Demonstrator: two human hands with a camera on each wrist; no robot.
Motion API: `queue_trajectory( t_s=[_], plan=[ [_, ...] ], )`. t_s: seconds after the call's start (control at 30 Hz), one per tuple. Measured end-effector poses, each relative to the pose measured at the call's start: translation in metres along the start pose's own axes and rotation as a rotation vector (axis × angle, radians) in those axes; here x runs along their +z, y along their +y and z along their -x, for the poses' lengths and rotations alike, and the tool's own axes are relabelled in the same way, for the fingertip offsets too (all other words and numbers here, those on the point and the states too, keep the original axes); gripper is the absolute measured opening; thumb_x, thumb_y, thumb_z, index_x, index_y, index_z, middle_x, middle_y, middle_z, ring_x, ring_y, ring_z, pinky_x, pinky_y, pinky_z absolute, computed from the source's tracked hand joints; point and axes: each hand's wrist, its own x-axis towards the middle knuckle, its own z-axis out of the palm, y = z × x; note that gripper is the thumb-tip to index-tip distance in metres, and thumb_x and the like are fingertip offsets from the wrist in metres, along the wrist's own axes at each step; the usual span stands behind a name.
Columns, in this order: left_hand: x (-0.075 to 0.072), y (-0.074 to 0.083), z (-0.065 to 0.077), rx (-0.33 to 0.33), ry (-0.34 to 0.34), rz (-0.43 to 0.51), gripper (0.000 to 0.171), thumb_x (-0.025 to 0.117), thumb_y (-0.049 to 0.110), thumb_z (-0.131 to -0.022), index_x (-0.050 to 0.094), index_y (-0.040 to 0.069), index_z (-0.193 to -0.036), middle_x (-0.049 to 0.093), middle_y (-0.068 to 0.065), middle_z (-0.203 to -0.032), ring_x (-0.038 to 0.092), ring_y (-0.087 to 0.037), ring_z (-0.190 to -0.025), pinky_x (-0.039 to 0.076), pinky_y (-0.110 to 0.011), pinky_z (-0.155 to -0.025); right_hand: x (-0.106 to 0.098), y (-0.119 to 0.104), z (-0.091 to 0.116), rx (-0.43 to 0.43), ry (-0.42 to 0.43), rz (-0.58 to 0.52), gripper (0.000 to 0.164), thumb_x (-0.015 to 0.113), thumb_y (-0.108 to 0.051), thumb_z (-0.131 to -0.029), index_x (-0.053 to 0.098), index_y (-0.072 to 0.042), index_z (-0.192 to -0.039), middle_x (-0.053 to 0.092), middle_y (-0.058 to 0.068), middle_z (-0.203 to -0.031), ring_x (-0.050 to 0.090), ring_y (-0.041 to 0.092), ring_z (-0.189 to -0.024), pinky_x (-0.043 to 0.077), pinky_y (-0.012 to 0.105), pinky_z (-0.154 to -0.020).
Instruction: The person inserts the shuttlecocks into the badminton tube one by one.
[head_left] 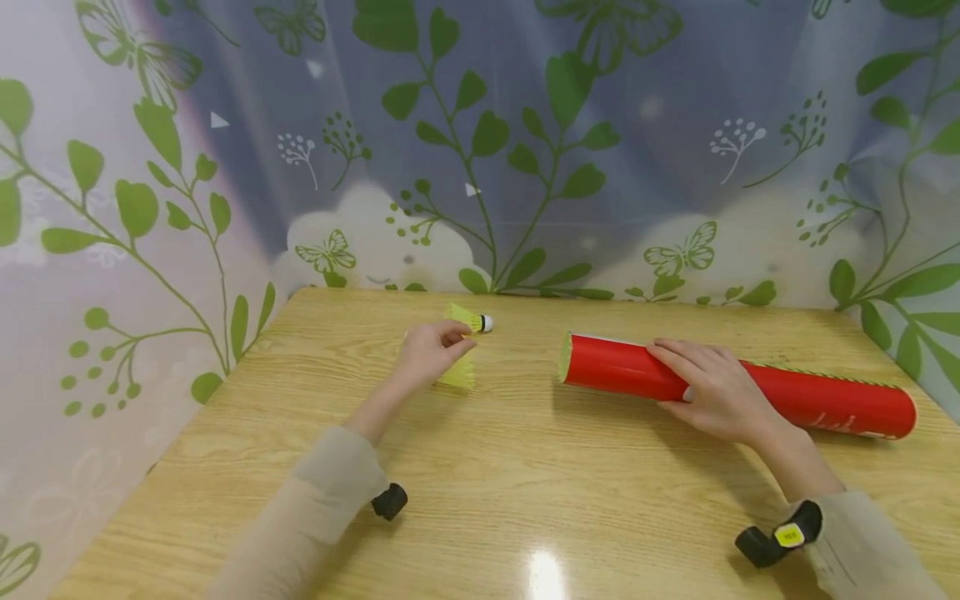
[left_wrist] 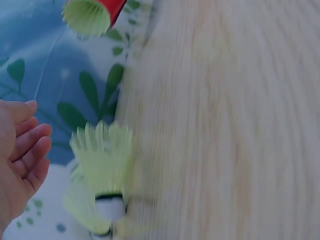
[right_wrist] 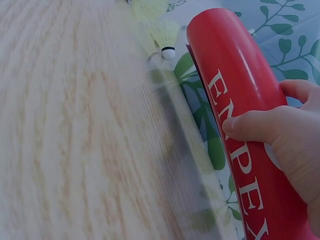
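My right hand (head_left: 716, 392) grips a red shuttlecock tube (head_left: 825, 398) around its middle, thumb on the near side in the right wrist view. The tube lies crosswise over the right of the table, its left end tilted up. A yellow-green feathered rim (left_wrist: 86, 19) fills that end in the left wrist view. My left hand (head_left: 431, 354) hovers over yellow shuttlecocks; its fingers are loosely bent, with nothing between them in the left wrist view. One shuttlecock (head_left: 467, 318) points its white cork right. The skirt of another (head_left: 459, 375) shows below the hand, its cork hidden.
The wooden table (head_left: 480, 483) runs back to a hanging cloth (head_left: 510, 167) printed with leaves and butterflies. More patterned cloth (head_left: 97, 275) hangs along the left side. A black strap mount (head_left: 780, 537) sits on the right wrist, another (head_left: 390, 502) on the left.
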Motion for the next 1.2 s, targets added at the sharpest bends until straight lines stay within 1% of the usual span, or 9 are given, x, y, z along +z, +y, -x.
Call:
queue_trajectory(
  t_s=[0.2, 0.47, 0.67, 0.7, 0.77, 0.9, 0.93, 1.07, 1.2],
  plan=[
    [-0.018, -0.021, -0.001, -0.020, 0.010, -0.067, 0.027, 0.063, 0.018, -0.089, 0.066, 0.001, -0.110, 0.066, -0.012, -0.095, 0.060, -0.025, -0.085, 0.049, -0.037, -0.072, 0.000, 0.000, 0.001, 0.000, -0.005, -0.003, 0.070, 0.033, -0.058, -0.090, 0.053, -0.001, -0.126, 0.056, 0.018, -0.119, 0.053, 0.035, -0.103, 0.039, 0.052, -0.080],
    [-0.031, -0.047, -0.002, -0.075, 0.069, -0.132, 0.029, 0.063, 0.019, -0.089, 0.066, 0.002, -0.111, 0.065, -0.012, -0.093, 0.057, -0.025, -0.083, 0.046, -0.038, -0.070, 0.001, 0.002, 0.003, 0.000, -0.030, -0.010, 0.071, 0.032, -0.058, -0.089, 0.052, -0.002, -0.128, 0.056, 0.018, -0.120, 0.052, 0.035, -0.104, 0.039, 0.053, -0.082],
    [-0.035, -0.053, -0.003, -0.150, 0.017, -0.184, 0.036, 0.062, 0.025, -0.089, 0.062, 0.002, -0.117, 0.063, -0.014, -0.099, 0.056, -0.026, -0.085, 0.046, -0.038, -0.069, 0.002, 0.002, 0.004, -0.003, -0.030, -0.003, 0.070, 0.032, -0.057, -0.089, 0.052, -0.002, -0.128, 0.056, 0.018, -0.120, 0.053, 0.035, -0.103, 0.040, 0.053, -0.081],
    [-0.036, -0.054, -0.003, -0.157, 0.006, -0.198, 0.037, 0.063, 0.026, -0.089, 0.062, 0.002, -0.118, 0.064, -0.015, -0.100, 0.057, -0.027, -0.087, 0.046, -0.039, -0.070, 0.003, 0.002, 0.004, -0.005, -0.031, -0.002, 0.069, 0.034, -0.057, -0.089, 0.052, -0.002, -0.128, 0.056, 0.018, -0.120, 0.053, 0.035, -0.103, 0.040, 0.053, -0.081],
    [-0.035, -0.055, -0.003, -0.166, -0.015, -0.225, 0.040, 0.063, 0.028, -0.089, 0.061, 0.001, -0.118, 0.064, -0.015, -0.101, 0.058, -0.028, -0.088, 0.047, -0.040, -0.072, 0.003, 0.002, 0.005, -0.009, -0.039, 0.001, 0.062, 0.056, -0.048, -0.087, 0.052, -0.002, -0.128, 0.056, 0.018, -0.121, 0.054, 0.035, -0.103, 0.040, 0.053, -0.080],
    [-0.033, -0.059, -0.003, -0.156, -0.031, -0.284, 0.044, 0.063, 0.033, -0.088, 0.061, 0.000, -0.118, 0.065, -0.012, -0.094, 0.059, -0.025, -0.082, 0.048, -0.038, -0.069, 0.003, 0.003, 0.005, -0.005, -0.060, 0.007, 0.077, 0.084, -0.020, -0.061, 0.051, -0.003, -0.129, 0.055, 0.018, -0.122, 0.053, 0.034, -0.105, 0.040, 0.053, -0.082],
    [-0.033, -0.060, -0.003, -0.153, -0.033, -0.294, 0.045, 0.062, 0.034, -0.089, 0.061, 0.000, -0.118, 0.064, -0.011, -0.093, 0.058, -0.023, -0.079, 0.048, -0.037, -0.068, 0.003, 0.003, 0.005, -0.002, -0.065, 0.008, 0.082, 0.085, -0.016, -0.056, 0.051, -0.003, -0.129, 0.055, 0.017, -0.122, 0.053, 0.034, -0.106, 0.040, 0.053, -0.082],
    [-0.031, -0.063, -0.002, -0.158, -0.044, -0.320, 0.045, 0.061, 0.033, -0.089, 0.060, 0.000, -0.119, 0.065, -0.010, -0.091, 0.058, -0.021, -0.075, 0.048, -0.035, -0.065, 0.003, 0.004, 0.006, 0.001, -0.067, -0.001, 0.073, 0.081, -0.024, -0.067, 0.051, -0.004, -0.130, 0.055, 0.017, -0.123, 0.053, 0.034, -0.106, 0.040, 0.052, -0.083],
    [-0.029, -0.063, -0.002, -0.188, -0.050, -0.318, 0.041, 0.061, 0.028, -0.089, 0.060, 0.000, -0.120, 0.066, -0.012, -0.096, 0.060, -0.022, -0.076, 0.049, -0.035, -0.065, 0.003, 0.003, 0.006, 0.000, -0.064, -0.001, 0.076, 0.083, -0.020, -0.062, 0.051, -0.003, -0.130, 0.055, 0.017, -0.123, 0.053, 0.034, -0.106, 0.040, 0.052, -0.082]
  ],
)
